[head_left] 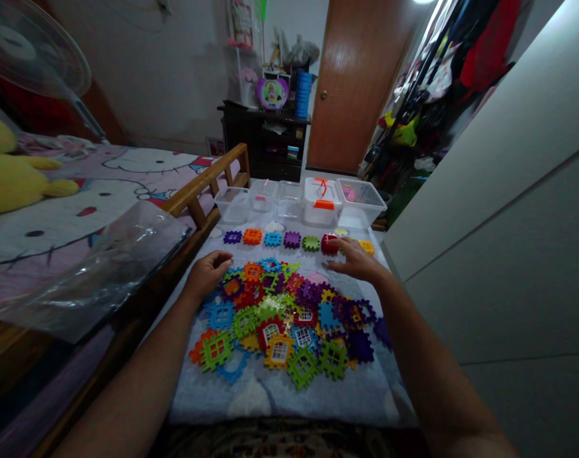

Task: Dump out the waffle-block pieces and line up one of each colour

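Observation:
A heap of coloured interlocking plastic tiles (279, 318) lies on a grey cloth-covered surface (279, 388). Beyond it a row of single tiles runs left to right: purple (232, 237), orange (252, 236), blue (272, 239), violet (292, 239), green (311, 243), red (328, 243), yellow (367, 247). My left hand (207, 273) rests at the heap's far left edge, fingers curled loosely, holding nothing I can see. My right hand (356, 259) lies flat with fingers stretched toward the red tile, fingertips touching or just beside it.
Several clear plastic boxes (232, 203) stand behind the row; one has a lid with an orange latch (322, 202). A bed with a wooden rail (208, 184) and a plastic sheet (103, 267) lies left. A white cabinet (499, 242) stands right.

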{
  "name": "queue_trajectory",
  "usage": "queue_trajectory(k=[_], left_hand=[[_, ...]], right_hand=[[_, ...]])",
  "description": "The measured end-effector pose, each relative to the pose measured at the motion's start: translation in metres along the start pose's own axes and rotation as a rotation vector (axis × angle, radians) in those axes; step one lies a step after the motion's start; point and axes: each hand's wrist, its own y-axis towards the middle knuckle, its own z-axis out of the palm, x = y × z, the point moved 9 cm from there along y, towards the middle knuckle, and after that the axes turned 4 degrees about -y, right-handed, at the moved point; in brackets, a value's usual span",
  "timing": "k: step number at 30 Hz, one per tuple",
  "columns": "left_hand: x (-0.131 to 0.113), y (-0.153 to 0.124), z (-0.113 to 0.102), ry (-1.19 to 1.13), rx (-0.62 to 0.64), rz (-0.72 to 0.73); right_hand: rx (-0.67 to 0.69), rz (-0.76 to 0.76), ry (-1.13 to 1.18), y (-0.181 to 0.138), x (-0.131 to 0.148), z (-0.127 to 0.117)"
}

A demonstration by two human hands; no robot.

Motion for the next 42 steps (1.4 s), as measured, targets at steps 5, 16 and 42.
queue_trajectory(k=[5, 16, 42], left_hand=[[-0.006, -0.003, 0.0, 0.017, -0.001, 0.002], [-0.008, -0.002, 0.0, 0.028, 0.003, 0.017], [-0.001, 0.0, 0.0, 0.04, -0.008, 0.005]], right_hand=[[0.174, -0.078, 0.067, -0.041, 0.05, 0.033], [0.125, -0.036, 0.077, -0.046, 0.069, 0.049], [-0.251, 0.33, 0.01, -0.049, -0.053, 0.047]])
